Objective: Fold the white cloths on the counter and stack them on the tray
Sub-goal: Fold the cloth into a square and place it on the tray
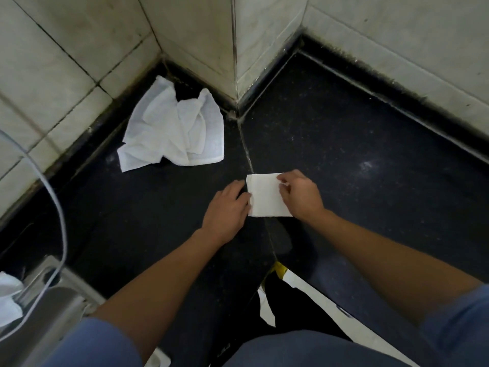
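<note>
Folded cloth point(266, 198): right hand point(300, 196) pinches it, flat left hand point(227, 207) presses; crumpled cloths point(174, 128) beyond.

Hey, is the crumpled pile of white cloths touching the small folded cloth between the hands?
No, a stretch of bare dark counter separates the crumpled pile in the corner from the folded cloth.

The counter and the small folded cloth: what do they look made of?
The counter is likely polished dark stone: black with fine pale speckles and a faint sheen. The folded cloth seems thin woven cotton: matte white, holding crisp edges.
</note>
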Demonstrator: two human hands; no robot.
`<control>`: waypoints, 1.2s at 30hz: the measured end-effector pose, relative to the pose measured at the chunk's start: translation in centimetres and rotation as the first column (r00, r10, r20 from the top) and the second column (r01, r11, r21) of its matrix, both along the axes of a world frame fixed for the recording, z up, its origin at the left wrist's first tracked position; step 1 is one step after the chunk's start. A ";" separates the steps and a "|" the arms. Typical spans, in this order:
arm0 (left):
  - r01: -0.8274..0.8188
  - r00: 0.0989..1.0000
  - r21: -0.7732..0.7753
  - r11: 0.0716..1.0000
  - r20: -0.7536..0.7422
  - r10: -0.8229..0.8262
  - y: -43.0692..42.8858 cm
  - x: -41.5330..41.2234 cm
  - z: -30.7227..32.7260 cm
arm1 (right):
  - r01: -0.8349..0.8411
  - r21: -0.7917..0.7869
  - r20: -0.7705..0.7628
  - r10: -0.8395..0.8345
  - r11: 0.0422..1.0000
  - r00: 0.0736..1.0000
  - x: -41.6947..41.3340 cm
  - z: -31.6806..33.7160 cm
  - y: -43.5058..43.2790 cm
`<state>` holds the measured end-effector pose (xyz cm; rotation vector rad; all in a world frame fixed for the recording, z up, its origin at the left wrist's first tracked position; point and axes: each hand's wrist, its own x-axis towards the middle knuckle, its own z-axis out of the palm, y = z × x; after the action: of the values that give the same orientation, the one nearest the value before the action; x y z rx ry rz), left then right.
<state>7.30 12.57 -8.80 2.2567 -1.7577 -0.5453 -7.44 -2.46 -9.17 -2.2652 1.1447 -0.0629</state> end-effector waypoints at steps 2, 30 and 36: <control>0.112 0.993 0.035 0.993 0.024 -0.113 -1.6 -1.5 0.0 | -0.123 0.016 -0.037 0.123 0.992 0.992 -0.1 -0.7 -0.9; -0.030 0.989 0.112 0.993 0.147 0.014 6.3 -3.7 0.6 | -0.434 -0.041 -0.270 0.409 0.900 0.872 1.8 0.7 -3.7; -0.243 0.962 0.164 0.956 0.163 0.217 12.7 -5.1 1.6 | -0.400 0.201 -0.397 0.448 0.894 0.801 5.1 -0.5 -3.7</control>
<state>2.15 25.31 -7.22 2.6447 -1.5275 -0.5266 -2.33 -6.21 -9.71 -2.4482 0.7804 0.7031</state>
